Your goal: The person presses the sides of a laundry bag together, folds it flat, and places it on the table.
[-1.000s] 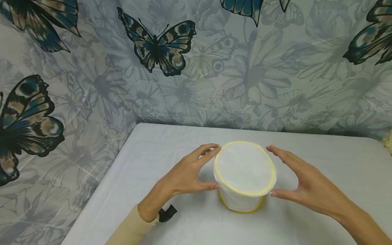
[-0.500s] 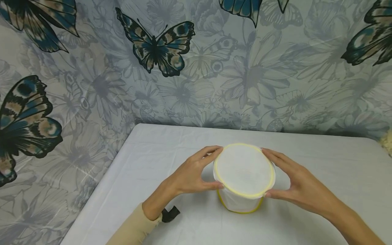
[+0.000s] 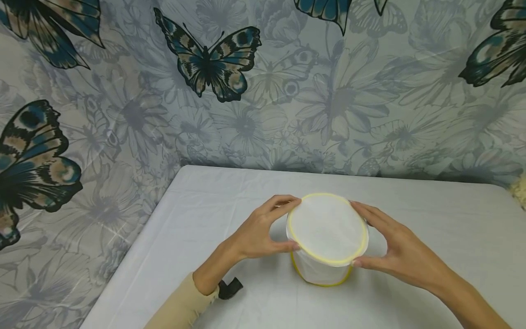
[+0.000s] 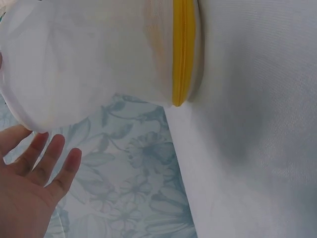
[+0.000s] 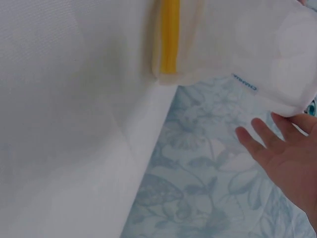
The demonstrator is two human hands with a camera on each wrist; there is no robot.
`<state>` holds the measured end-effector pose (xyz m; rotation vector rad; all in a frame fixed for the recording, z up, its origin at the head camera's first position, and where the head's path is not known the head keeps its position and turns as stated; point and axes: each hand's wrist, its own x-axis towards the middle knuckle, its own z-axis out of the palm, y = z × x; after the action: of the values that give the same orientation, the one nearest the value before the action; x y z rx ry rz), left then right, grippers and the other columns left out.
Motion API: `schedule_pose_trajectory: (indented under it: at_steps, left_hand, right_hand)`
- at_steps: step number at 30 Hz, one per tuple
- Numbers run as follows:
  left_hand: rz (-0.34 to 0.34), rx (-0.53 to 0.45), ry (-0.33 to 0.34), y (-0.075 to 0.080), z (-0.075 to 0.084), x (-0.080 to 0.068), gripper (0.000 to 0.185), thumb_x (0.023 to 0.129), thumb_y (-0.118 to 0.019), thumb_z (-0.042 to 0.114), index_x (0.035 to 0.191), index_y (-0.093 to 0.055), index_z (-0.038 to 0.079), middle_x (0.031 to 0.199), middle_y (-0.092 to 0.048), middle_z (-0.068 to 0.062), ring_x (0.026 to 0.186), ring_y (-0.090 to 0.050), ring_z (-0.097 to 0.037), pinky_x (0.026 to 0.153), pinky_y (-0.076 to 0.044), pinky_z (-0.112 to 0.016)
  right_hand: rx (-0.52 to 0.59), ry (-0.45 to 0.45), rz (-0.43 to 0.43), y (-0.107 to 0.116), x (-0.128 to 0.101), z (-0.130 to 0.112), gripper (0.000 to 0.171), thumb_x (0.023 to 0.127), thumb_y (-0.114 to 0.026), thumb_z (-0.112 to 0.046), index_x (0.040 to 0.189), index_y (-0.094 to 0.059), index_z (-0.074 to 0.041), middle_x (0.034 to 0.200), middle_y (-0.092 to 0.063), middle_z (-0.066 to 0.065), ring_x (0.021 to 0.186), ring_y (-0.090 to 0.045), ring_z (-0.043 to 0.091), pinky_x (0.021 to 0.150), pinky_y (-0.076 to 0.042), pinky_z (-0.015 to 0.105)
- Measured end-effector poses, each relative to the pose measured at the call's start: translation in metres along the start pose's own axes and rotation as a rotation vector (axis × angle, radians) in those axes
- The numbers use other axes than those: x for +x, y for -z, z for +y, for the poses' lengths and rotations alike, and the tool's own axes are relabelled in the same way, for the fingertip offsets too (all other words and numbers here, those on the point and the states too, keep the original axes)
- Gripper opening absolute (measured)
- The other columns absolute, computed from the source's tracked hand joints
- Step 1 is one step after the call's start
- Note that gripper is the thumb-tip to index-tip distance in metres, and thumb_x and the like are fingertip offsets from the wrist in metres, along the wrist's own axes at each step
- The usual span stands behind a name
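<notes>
A white, drum-shaped mesh laundry bag [image 3: 328,228] with yellow trim stands upright on the white-covered table [image 3: 230,201]. My left hand [image 3: 260,230] touches its top rim from the left, thumb at the front and fingers toward the back. On the opposite side, my right hand [image 3: 396,240] spreads thumb and fingers along the rim in the same way. The left wrist view shows the fingers [image 4: 65,174] fanned out, with the foremost fingertip at the bag's edge. A yellow band [image 5: 170,37] and a small blue-lettered label [image 5: 244,82] show in the right wrist view.
A black strap [image 3: 231,289] sticks out by the left sleeve [image 3: 181,299]. Behind the table hangs a grey floral backdrop [image 3: 341,100] with large butterflies. Something pale yellow [image 3: 519,189] shows at the right edge.
My right hand has moved left onto the rim, closing the gap it had. My left hand has shifted slightly right against the bag. The bag's top has tipped slightly toward me.
</notes>
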<state>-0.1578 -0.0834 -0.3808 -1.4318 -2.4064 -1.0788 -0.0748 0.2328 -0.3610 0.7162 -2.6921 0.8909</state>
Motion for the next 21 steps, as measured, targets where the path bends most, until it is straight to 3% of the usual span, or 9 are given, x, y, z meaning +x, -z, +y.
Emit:
schedule_pose_trajectory:
  at_steps: [6, 10, 15, 21]
  left_hand:
    - [0.014, -0.025, -0.009, -0.001, 0.0, -0.002, 0.083, 0.081, -0.084, 0.035, 0.15, -0.045, 0.009, 0.148, -0.046, -0.002, 0.136, -0.045, -0.015, 0.108, -0.041, -0.03]
    - [-0.031, -0.049, -0.002, -0.002, 0.0, -0.003, 0.082, 0.083, -0.082, 0.033, 0.151, -0.042, 0.008, 0.153, -0.042, -0.004, 0.139, -0.042, -0.017, 0.111, -0.038, -0.033]
    - [-0.094, -0.045, 0.017, -0.004, 0.001, -0.004, 0.089, 0.083, -0.082, 0.037, 0.154, -0.037, 0.01, 0.158, -0.035, -0.005, 0.143, -0.036, -0.017, 0.113, -0.037, -0.036]
    - [-0.122, -0.03, 0.057, -0.01, 0.001, -0.005, 0.091, 0.082, -0.081, 0.043, 0.156, -0.035, 0.015, 0.161, -0.03, -0.002, 0.146, -0.03, -0.014, 0.113, -0.035, -0.038]
  right_hand:
    - [0.025, 0.038, 0.011, -0.002, -0.002, 0.004, 0.106, 0.066, -0.093, -0.033, 0.155, -0.037, -0.02, 0.147, -0.047, -0.006, 0.128, -0.043, -0.003, 0.099, -0.027, 0.003]
    - [0.032, 0.047, 0.031, -0.005, -0.002, 0.007, 0.105, 0.065, -0.093, -0.03, 0.154, -0.039, -0.019, 0.142, -0.05, -0.007, 0.129, -0.041, -0.006, 0.1, -0.025, 0.001]
    - [0.039, 0.017, 0.008, -0.009, -0.003, 0.007, 0.107, 0.066, -0.092, -0.036, 0.156, -0.036, -0.021, 0.142, -0.049, -0.006, 0.128, -0.043, 0.0, 0.099, -0.024, 0.001]
    - [0.025, -0.014, -0.019, -0.014, -0.004, 0.008, 0.11, 0.067, -0.09, -0.044, 0.157, -0.031, -0.022, 0.147, -0.044, -0.004, 0.133, -0.04, 0.003, 0.099, -0.022, 0.002]
